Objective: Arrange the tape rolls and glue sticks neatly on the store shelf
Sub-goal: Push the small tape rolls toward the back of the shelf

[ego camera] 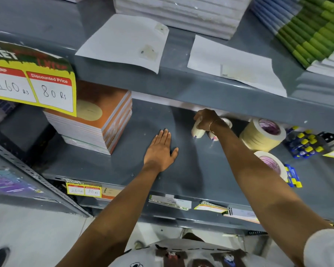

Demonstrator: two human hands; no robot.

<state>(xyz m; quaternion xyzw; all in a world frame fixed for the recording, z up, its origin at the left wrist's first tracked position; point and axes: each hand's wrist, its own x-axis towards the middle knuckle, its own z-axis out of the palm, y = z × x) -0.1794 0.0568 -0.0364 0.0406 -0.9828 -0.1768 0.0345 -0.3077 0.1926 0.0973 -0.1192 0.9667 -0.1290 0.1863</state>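
Note:
My right hand (206,119) reaches deep onto the grey shelf (143,122) and grips a stack of small clear tape rolls (197,132) standing on the shelf. More small rolls (213,136) sit just right of it, partly hidden by my wrist. My left hand (160,149) lies flat, fingers spread, on the bare shelf to the left. A stack of wide beige masking tape rolls (262,135) rests at the right, with another beige roll (271,163) nearer the front. Blue glue sticks with yellow caps (305,144) lie at the far right; one pack (293,176) sits by the front roll.
A pile of orange-covered notebooks (96,120) stands at the shelf's left. A yellow price tag (33,85) hangs from the upper shelf, which carries white paper sheets (127,41) and book stacks (312,29). Price labels (84,189) line the shelf's front edge.

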